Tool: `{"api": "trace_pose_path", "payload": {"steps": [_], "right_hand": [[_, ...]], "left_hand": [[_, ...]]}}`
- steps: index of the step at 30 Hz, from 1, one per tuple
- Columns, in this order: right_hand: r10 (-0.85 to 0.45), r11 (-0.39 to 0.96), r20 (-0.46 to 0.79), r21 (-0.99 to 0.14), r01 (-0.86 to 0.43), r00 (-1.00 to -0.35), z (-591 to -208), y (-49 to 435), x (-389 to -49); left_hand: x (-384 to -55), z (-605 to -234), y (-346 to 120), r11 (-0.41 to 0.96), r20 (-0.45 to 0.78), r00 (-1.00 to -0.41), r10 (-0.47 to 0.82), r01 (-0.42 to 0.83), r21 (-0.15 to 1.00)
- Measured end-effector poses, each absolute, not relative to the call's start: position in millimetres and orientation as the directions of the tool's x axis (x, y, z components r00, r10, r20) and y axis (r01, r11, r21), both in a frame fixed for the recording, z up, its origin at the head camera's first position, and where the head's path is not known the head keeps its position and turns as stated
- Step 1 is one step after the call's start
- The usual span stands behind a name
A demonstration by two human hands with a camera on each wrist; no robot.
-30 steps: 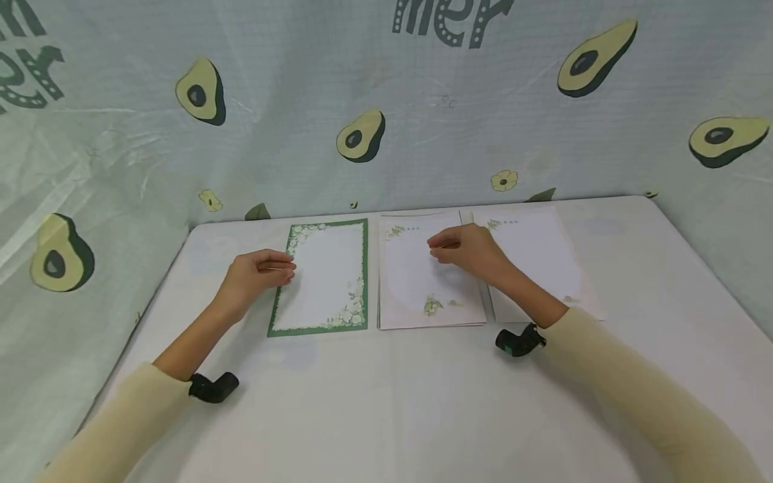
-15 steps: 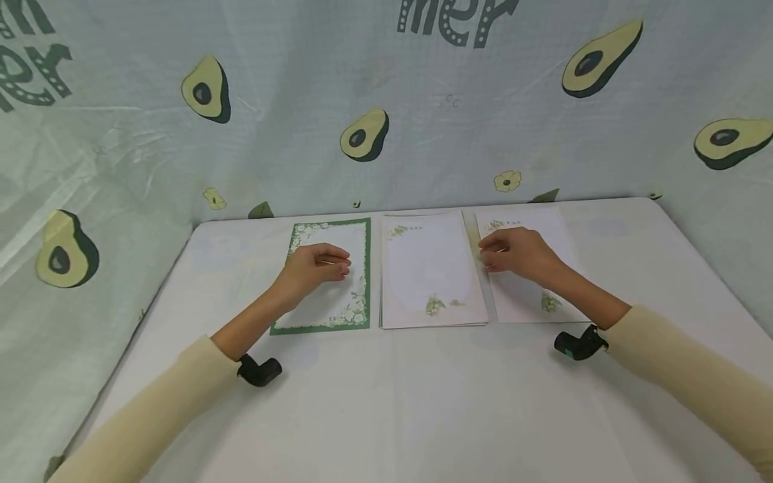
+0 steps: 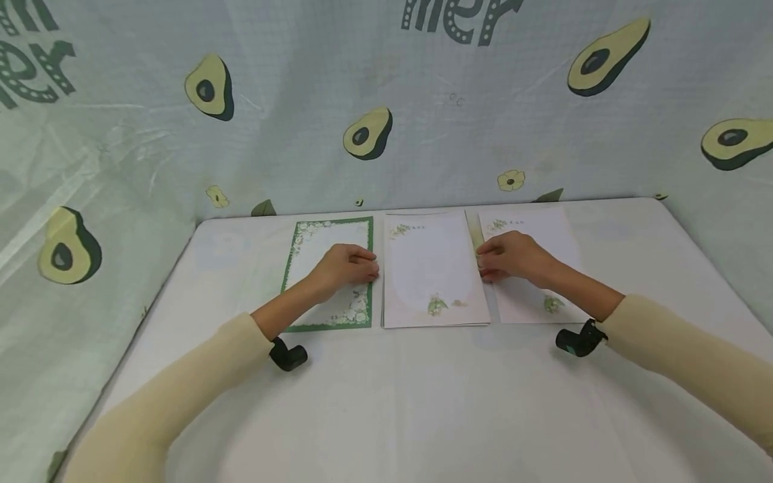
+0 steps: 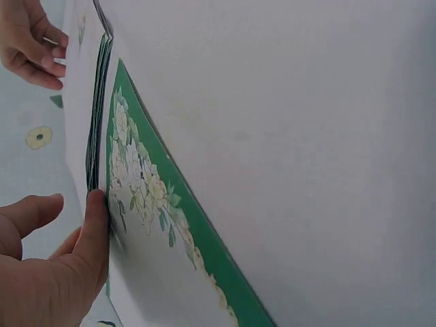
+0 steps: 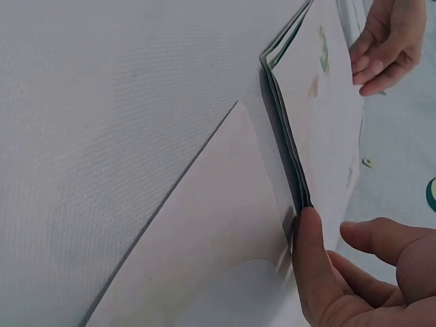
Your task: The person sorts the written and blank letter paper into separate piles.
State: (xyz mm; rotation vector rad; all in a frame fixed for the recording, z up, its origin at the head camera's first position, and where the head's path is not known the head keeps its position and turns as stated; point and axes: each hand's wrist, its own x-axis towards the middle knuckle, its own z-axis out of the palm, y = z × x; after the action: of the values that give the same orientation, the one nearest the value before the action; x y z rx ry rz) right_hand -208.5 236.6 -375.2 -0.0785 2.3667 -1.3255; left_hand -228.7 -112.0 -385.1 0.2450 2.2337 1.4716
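A middle stack of pale paper sheets (image 3: 431, 275) printed with small green flowers lies between both hands. My left hand (image 3: 344, 270) reaches over the green-bordered floral sheet (image 3: 329, 231), and its fingertips touch the stack's left edge. Against the right edge rest the fingertips of my right hand (image 3: 513, 258), which overlaps another pale flowered sheet (image 3: 540, 225). In the left wrist view, the thumb stands away from the fingers at the stack (image 4: 99, 116). The right wrist view likewise has the thumb lifted, with a finger on the layered edge of the stack (image 5: 320, 116).
A white-covered table (image 3: 392, 402) carries the papers in a row near its far edge. Behind it hangs a pale curtain (image 3: 290, 134) printed with avocados. Small black cameras are strapped at the left wrist (image 3: 288, 355) and right wrist (image 3: 580, 339).
My left hand has moved right across the green-bordered sheet to the middle stack's left edge. My right hand has moved right from above the stack to its right edge, then lowered against it.
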Motion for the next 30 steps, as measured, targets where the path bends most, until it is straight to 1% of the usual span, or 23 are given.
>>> {"api": "trace_pose_path", "payload": {"steps": [5, 12, 19, 24, 30], "right_hand": [[-0.236, 0.550, -0.351, -0.817, 0.173, -0.906, -376.0, 235.1, -208.4], [-0.240, 0.504, -0.362, -0.839, 0.203, -0.901, -376.3, 233.0, -208.5], [-0.231, 0.507, -0.362, -0.837, 0.206, -0.903, -376.9, 231.6, -208.7], [-0.231, 0.491, -0.350, -0.848, 0.201, -0.908, -378.0, 232.3, -209.3], [-0.224, 0.474, -0.330, -0.859, 0.194, -0.917, -378.7, 232.9, -209.2]], "left_hand": [[-234.6, -387.5, -103.8, 0.393, -0.323, -0.865, 0.384, -0.164, 0.905], [-231.9, -386.1, -102.3, 0.426, -0.324, -0.870, 0.372, -0.150, 0.892], [-229.7, -385.5, -104.0, 0.404, -0.318, -0.871, 0.374, -0.155, 0.901], [-229.5, -383.8, -103.0, 0.376, -0.289, -0.879, 0.380, -0.138, 0.916], [-228.5, -383.0, -100.3, 0.345, -0.221, -0.889, 0.402, -0.076, 0.936]]}}
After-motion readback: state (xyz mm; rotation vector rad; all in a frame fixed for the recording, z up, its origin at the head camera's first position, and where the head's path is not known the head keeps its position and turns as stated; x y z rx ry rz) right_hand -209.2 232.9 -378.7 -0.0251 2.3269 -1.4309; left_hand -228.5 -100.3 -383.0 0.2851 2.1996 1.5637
